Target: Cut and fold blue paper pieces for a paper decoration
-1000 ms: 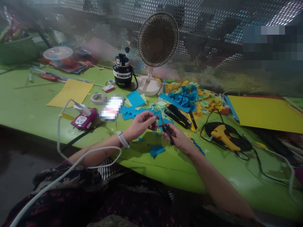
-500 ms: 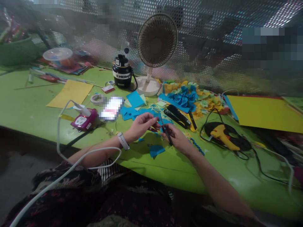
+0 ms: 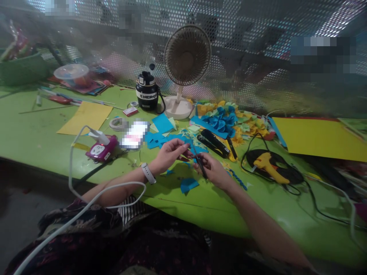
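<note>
My left hand (image 3: 171,154), with a pale watch band (image 3: 148,173) at the wrist, is closed in a pinch. Whatever sits between its fingertips is too small to make out. My right hand (image 3: 215,170) grips dark-handled scissors (image 3: 201,166), their blades pointing up and away beside the left fingertips. Whether the blades are apart I cannot tell. Beyond both hands lie blue paper pieces (image 3: 155,139) and small pale green scraps. A loose blue paper piece (image 3: 189,185) rests on the green table (image 3: 183,204) just below them.
A black stapler (image 3: 213,143) and a yellow glue gun (image 3: 271,167) lie to the right. Crumpled paper pieces (image 3: 220,120) are heaped behind. Left are a lit phone (image 3: 134,135), a tape roll (image 3: 118,123) and a purple power socket (image 3: 102,149). A white cable (image 3: 86,208) crosses my left forearm.
The view has tilted slightly, so the fan and bottle appear a little lower. Both hands keep nearly the same pose, and the scissors stay beside the left fingertips.
</note>
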### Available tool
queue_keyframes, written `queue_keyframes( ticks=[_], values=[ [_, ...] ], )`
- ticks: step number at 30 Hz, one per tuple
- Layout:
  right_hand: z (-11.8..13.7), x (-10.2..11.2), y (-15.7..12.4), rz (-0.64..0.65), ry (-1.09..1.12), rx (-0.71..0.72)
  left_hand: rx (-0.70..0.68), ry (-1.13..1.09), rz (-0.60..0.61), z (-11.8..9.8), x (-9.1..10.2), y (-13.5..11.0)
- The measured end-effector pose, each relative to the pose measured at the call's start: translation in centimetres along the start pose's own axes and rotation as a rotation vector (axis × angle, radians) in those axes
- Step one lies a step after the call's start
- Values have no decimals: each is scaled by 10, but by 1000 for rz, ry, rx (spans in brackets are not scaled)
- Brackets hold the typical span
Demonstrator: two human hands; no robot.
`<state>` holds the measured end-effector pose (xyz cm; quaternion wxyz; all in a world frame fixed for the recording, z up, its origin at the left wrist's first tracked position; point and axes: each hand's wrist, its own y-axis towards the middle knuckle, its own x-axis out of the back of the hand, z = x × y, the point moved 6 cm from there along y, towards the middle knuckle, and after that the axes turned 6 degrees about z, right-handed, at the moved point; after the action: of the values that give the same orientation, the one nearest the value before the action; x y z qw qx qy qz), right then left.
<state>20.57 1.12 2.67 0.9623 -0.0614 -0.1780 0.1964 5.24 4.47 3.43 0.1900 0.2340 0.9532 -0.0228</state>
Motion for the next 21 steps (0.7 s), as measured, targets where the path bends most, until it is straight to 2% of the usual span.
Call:
queue_keyframes(
  ticks=[12, 21],
  values=[
    [6, -1, -3, 11, -23, 33, 26, -2, 50, 2, -1, 2],
    [7, -2, -4, 26, 8, 19, 17, 29, -19, 0, 3, 2]
  ],
)
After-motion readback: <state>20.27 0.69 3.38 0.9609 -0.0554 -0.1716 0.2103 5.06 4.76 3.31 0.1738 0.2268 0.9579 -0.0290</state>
